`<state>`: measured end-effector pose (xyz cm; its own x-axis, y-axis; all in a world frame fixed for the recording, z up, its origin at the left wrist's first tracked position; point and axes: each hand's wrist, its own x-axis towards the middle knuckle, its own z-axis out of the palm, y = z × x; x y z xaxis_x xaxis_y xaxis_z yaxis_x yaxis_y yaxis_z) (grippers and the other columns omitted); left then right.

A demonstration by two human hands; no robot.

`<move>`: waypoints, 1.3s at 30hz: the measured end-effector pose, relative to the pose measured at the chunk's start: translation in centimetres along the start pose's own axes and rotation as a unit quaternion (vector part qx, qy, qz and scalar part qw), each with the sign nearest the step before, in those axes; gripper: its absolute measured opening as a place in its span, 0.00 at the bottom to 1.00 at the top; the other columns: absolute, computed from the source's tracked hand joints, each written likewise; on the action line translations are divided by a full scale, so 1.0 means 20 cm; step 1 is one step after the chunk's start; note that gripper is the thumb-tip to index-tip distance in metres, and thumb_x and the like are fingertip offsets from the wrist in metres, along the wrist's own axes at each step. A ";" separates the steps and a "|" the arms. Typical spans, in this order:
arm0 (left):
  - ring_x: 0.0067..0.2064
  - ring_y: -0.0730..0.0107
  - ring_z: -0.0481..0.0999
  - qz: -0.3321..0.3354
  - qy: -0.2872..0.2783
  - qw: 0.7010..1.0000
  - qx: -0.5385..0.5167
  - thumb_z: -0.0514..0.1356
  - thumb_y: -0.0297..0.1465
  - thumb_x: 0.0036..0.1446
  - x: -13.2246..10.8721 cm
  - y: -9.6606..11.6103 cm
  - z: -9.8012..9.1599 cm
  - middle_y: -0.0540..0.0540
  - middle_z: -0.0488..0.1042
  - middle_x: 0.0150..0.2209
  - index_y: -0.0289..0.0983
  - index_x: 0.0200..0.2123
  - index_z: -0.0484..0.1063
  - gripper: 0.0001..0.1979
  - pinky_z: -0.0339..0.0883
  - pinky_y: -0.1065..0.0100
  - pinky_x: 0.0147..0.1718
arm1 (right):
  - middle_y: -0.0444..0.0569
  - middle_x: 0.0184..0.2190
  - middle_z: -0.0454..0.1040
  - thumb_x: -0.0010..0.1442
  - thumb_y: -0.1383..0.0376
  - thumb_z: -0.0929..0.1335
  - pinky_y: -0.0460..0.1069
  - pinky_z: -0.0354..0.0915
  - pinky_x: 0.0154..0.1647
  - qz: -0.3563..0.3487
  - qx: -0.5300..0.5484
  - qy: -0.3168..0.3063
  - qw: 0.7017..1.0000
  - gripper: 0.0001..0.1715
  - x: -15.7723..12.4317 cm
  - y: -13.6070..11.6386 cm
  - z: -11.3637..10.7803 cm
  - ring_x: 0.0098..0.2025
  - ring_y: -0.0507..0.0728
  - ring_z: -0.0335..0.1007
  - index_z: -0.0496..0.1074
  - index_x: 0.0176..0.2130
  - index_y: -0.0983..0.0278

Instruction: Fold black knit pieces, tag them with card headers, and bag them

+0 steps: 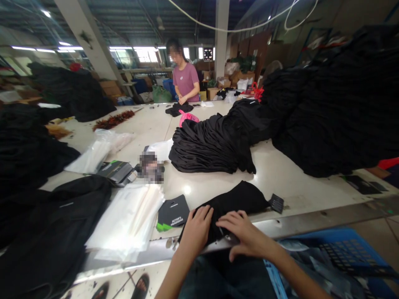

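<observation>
A black cloth garment lies flat at the table's front edge, directly before me. My left hand rests on its left part with the fingers laid over the fabric. Near its front edge, my right hand touches the cloth, fingers stretched and thumb apart. A small dark tag or card lies at the garment's right end. Just left of my left hand are black and green header cards printed "Actor's Headgear". Beside them lies a stack of clear plastic bags.
A heap of black garments spreads across the table, with taller piles at right and left. A blue crate with plastic-wrapped items stands below the edge at right. Opposite, a person handles black cloth.
</observation>
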<state>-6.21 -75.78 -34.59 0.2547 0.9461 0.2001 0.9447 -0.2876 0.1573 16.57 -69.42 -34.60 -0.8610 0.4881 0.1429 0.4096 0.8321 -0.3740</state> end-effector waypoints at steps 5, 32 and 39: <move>0.65 0.52 0.70 0.013 -0.040 0.993 -0.107 0.53 0.37 0.72 -0.20 0.11 -0.07 0.44 0.70 0.65 0.44 0.59 0.72 0.17 0.62 0.40 0.64 | 0.51 0.51 0.76 0.52 0.78 0.65 0.66 0.56 0.67 0.026 -0.006 0.199 0.980 0.26 -0.25 -0.10 0.30 0.58 0.64 0.69 0.67 0.49 0.61; 0.53 0.53 0.79 -0.237 -0.008 0.891 -0.386 0.41 0.48 0.73 0.01 0.12 0.05 0.39 0.78 0.53 0.39 0.61 0.67 0.28 0.71 0.48 0.55 | 0.51 0.45 0.80 0.70 0.56 0.64 0.52 0.74 0.49 0.285 0.175 0.283 0.899 0.21 -0.35 -0.10 0.21 0.47 0.59 0.79 0.65 0.59 0.60; 0.71 0.43 0.60 -0.050 0.070 0.989 -0.124 0.53 0.39 0.71 0.28 0.40 0.15 0.40 0.60 0.71 0.42 0.68 0.64 0.25 0.53 0.37 0.66 | 0.51 0.31 0.77 0.70 0.52 0.60 0.50 0.68 0.37 0.493 0.159 0.282 0.807 0.20 -0.10 0.16 0.10 0.35 0.60 0.77 0.70 0.48 0.63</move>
<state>3.44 -72.34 -35.10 0.1153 0.9466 0.3010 0.8794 -0.2382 0.4122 18.91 -68.27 -37.92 0.1484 0.9889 -0.0073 0.6371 -0.1012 -0.7641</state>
